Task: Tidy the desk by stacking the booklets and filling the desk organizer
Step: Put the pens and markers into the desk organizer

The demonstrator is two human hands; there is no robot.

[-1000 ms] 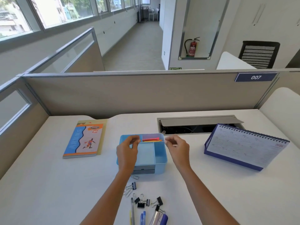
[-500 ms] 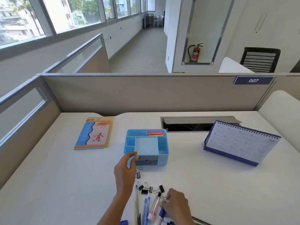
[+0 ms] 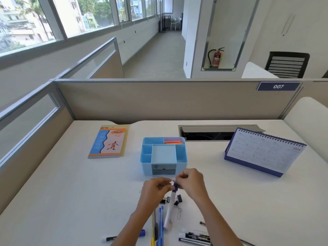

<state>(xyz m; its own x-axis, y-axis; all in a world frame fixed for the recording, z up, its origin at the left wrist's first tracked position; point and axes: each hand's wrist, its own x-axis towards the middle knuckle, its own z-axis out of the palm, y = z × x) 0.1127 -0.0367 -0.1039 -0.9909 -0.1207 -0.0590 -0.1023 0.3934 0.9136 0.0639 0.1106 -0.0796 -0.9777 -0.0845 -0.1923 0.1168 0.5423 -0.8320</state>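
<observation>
Head view: both hands are meeting just in front of the organizer (image 3: 145, 163), above the loose stationery; the right hand (image 3: 192, 181) is pinching the blue-capped end of a white marker (image 3: 169, 208); the left hand (image 3: 154, 190) is curling its fingers round the same end just below the cap, though blur is softening that contact; the marker's body is hanging back toward the person, with its tail over the pens (image 3: 158, 224).

A second ago both hands were working at the organizer's back rim; half a second ago the left one was at its front wall while the right one was reaching down to the markers nearest the person; so the marker is now coming up off the desk (image 3: 71, 201), and I judge the hands are taking it toward one of the organizer's slots.

The organizer is sitting mid-desk with coloured slips (image 3: 173, 142) in its back right compartment; its other compartments are looking unfilled; the booklets (image 3: 108, 142) are lying stacked to its left and a little behind, so that half of the task is looking done; the clips (image 3: 179, 198) and pens are waiting in front of it, with more markers (image 3: 195, 237) nearer the person; the calendar (image 3: 264, 151) is standing well to its right.

By my reading the filling is only just starting; most of the loose pieces are still lying outside the organizer.
</observation>
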